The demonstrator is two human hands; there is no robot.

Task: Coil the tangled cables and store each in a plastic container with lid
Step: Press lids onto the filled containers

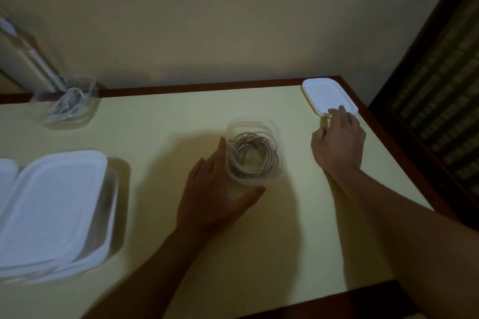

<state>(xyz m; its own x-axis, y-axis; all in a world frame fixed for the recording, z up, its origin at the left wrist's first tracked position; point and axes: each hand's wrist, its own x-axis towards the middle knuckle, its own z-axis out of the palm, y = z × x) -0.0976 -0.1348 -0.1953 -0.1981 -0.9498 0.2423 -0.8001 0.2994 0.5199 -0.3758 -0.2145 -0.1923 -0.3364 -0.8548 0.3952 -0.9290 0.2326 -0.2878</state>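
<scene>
Dimly lit, a yellow table (160, 124) bearing a container (252, 122) abuts the wall (207, 21).

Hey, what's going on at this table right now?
A person is packing cables into containers. Their left hand rests against a small clear plastic container in the middle of the pale yellow table; a coiled pinkish cable is already inside, and there is no lid on. Their right hand reaches to the far right corner, fingertips touching the near edge of a white rectangular plastic lid. At far left, another clear open container holds a white cable. At near left sit white-lidded containers.
</scene>
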